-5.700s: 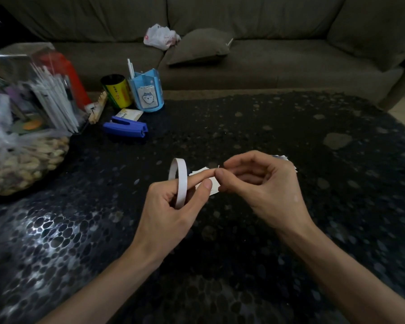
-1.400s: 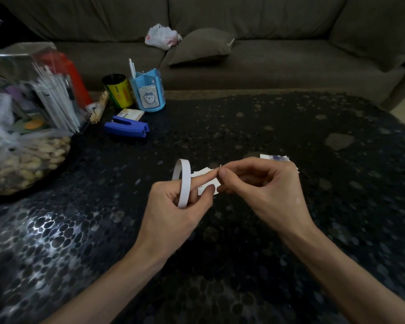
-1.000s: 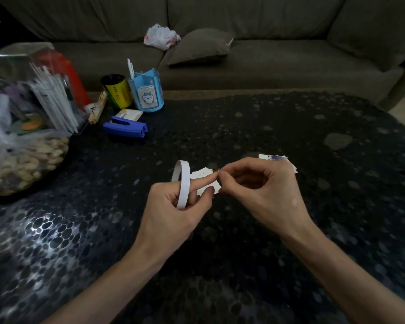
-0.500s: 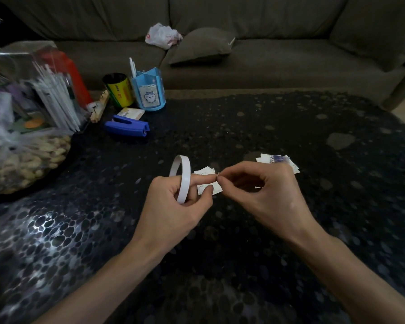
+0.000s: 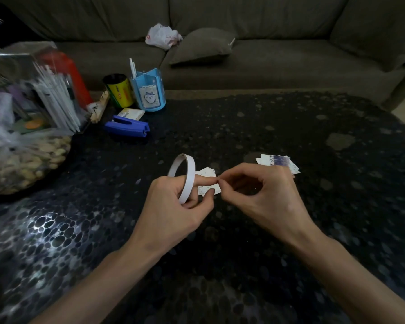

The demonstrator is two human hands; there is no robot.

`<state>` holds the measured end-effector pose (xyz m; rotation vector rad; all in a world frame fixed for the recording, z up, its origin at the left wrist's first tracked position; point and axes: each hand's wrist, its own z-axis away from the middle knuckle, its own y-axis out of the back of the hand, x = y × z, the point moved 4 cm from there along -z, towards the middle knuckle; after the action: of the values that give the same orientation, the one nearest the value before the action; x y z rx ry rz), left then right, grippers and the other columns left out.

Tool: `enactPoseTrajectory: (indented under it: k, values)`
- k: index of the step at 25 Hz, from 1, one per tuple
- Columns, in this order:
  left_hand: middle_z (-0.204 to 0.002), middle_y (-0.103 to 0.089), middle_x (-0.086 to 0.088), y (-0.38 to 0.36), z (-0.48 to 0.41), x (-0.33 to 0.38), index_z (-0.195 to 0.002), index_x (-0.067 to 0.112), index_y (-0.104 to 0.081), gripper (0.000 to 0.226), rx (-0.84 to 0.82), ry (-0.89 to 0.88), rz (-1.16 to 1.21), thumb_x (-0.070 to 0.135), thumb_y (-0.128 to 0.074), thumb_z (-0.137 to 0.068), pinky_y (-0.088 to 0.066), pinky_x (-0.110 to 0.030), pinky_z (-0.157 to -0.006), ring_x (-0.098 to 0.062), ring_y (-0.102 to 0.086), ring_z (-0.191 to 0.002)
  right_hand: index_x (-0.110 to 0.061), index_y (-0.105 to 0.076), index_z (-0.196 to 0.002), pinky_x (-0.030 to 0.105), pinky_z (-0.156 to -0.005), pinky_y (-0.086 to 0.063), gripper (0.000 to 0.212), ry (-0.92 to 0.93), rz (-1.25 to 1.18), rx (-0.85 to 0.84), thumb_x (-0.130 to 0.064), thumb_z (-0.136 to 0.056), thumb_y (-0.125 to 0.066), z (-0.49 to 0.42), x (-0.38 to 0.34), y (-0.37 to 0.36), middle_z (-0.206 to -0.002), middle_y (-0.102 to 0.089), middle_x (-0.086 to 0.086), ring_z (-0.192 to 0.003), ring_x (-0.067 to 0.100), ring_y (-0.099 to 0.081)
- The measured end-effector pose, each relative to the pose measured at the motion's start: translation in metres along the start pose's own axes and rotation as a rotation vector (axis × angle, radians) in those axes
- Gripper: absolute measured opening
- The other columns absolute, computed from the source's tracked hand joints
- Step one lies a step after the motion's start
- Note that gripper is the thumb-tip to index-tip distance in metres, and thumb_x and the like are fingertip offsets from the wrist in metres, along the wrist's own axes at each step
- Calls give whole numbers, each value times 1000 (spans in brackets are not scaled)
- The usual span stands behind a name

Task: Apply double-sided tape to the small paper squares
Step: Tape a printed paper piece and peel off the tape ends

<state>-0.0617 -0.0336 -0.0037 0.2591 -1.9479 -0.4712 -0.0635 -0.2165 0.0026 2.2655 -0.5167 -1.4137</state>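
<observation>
A thin white roll of double-sided tape (image 5: 187,176) hangs round the fingers of my left hand (image 5: 173,211), above the middle of the dark table. My left forefinger points right, and my right hand (image 5: 262,195) pinches at its tip with thumb and forefinger, at the tape's loose end. Small white paper squares (image 5: 207,181) lie on the table just behind my left fingertips, partly hidden. A second small pile of paper squares (image 5: 277,161), with purple print, lies behind my right hand.
A blue stapler (image 5: 126,128), a blue pen holder (image 5: 149,91) and a yellow can (image 5: 118,90) stand at the back left. A bag of nuts (image 5: 21,160) and a clear box with white sticks (image 5: 56,99) fill the left edge. A sofa (image 5: 267,54) runs behind the table.
My hands have stayed together over the same spot, with my right thumb and forefinger working at the tape end. The pile behind my right hand shows more now.
</observation>
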Motion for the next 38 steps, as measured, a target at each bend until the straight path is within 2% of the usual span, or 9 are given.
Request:
enactPoseTrajectory:
  k: [12, 22, 28, 30, 34, 38]
  values:
    - [-49, -51, 14, 1, -1, 0, -100, 18, -82, 19, 18, 20, 46, 5, -77, -88, -44, -11, -58, -7, -49, -46, -19, -83, -97, 19, -74, -59, 10, -31, -109, 1, -14, -89, -80, 0, 2, 0, -83, -78, -12, -80, 9, -76]
    - [-49, -51, -2, 4, -3, 1, -94, 13, -82, 13, 32, 37, 138, 2, -76, -88, -45, -9, -58, -7, -43, -44, -17, -82, -91, 24, -73, -61, 10, -87, -222, 20, -7, -88, -80, -2, 0, -1, -82, -79, -8, -77, 12, -77]
    - [-48, -49, 4, 5, -4, 1, -93, 15, -82, 10, 41, 82, 184, 8, -78, -88, -42, -11, -55, -6, -42, -45, -12, -82, -89, 22, -71, -61, 9, -128, -284, 12, -4, -88, -80, -2, -5, 0, -81, -79, -4, -74, 12, -77]
    - [-49, -50, 1, 5, -4, 1, -93, 17, -83, 10, 39, 103, 197, 9, -78, -88, -43, -11, -56, -8, -43, -46, -12, -81, -89, 25, -72, -63, 8, -137, -302, 14, -4, -88, -80, -2, -7, 1, -81, -79, -2, -73, 12, -77]
    - [-55, -51, -15, 5, -4, 3, -92, 24, -84, 11, 30, 130, 238, 15, -78, -88, -50, -21, -60, -26, -44, -51, -10, -81, -89, 22, -72, -61, 7, -145, -337, 10, -4, -88, -79, -2, -11, 2, -81, -79, -1, -72, 12, -77]
    - [-61, -52, -24, 4, -4, 5, -94, 29, -84, 11, 14, 171, 280, 26, -78, -85, -54, -54, -68, -46, -47, -60, -12, -80, -88, 22, -72, -60, 8, -180, -397, 7, -4, -89, -78, -3, -10, 2, -81, -79, 0, -72, 14, -77]
